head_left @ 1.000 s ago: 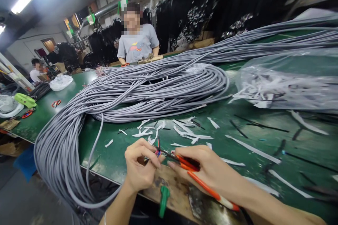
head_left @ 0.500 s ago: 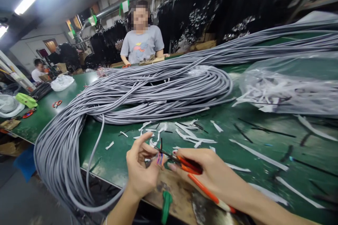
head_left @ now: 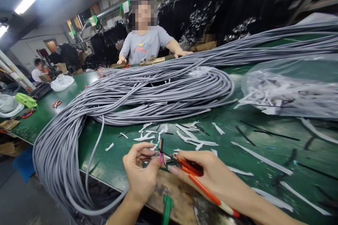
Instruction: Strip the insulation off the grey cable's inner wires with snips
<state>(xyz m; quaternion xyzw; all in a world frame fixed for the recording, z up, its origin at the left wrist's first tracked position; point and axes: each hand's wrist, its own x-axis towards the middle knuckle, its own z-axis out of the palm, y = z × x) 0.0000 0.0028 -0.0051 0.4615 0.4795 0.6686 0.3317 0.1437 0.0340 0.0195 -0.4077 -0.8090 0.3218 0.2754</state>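
My left hand [head_left: 141, 170] is closed on the end of a grey cable [head_left: 112, 207], with thumb and fingers pinching near its coloured wires [head_left: 162, 157]. Pink, blue, orange and dark strands stick out past the fingertips. In my right hand [head_left: 208, 172] is a pair of scissors [head_left: 190, 167] with orange handles, its dark blades reaching across to the wires. Whether the blades touch a strand is too small to tell. A long orange handle [head_left: 204, 190] shows below my right hand; I cannot tell whether it belongs to the scissors.
A large bundle of grey cables [head_left: 148, 93] covers the green table [head_left: 102, 161] and hangs over its near edge. White strips [head_left: 261, 158] and black offcuts lie around. A plastic bag [head_left: 293, 91] sits right, a green-handled thing [head_left: 167, 207] below, a co-worker [head_left: 144, 44] opposite.
The fingers of my left hand have curled lower, and the coloured wires fan out more. The co-worker's arm has stretched out toward the cables; that person's other hand has lifted off the scissors.
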